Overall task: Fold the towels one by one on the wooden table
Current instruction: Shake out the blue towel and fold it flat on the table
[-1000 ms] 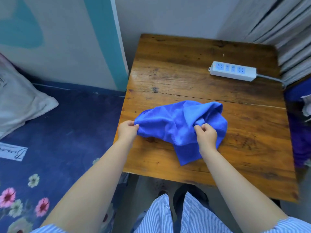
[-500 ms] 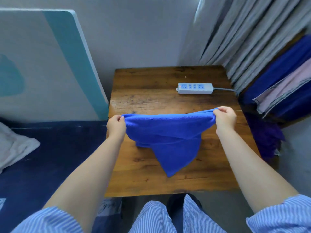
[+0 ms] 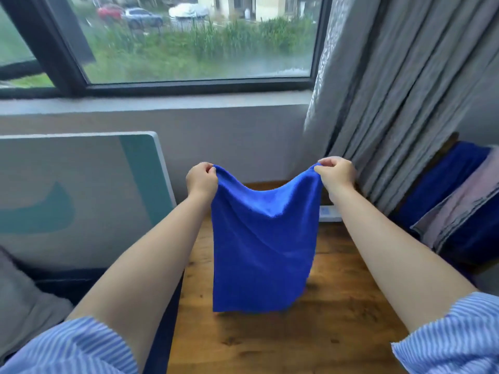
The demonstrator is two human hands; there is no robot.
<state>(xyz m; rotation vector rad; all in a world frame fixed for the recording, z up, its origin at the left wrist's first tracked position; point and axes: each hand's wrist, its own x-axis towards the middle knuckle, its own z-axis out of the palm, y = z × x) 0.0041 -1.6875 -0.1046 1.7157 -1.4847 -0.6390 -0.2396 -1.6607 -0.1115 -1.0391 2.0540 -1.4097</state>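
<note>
A bright blue towel hangs flat in the air above the wooden table. My left hand pinches its upper left corner and my right hand pinches its upper right corner, both raised to about the same height. The top edge sags between them. The towel's lower edge hangs just over the tabletop; whether it touches the wood I cannot tell.
A white power strip lies on the table behind the towel, mostly hidden. Grey curtains hang at the right, with a stack of blue and pink towels beside them. A teal and white board leans at the left under the window.
Both hands have lifted the towel off the table and spread it, so it now hangs open. My view has tilted up to take in the window.
</note>
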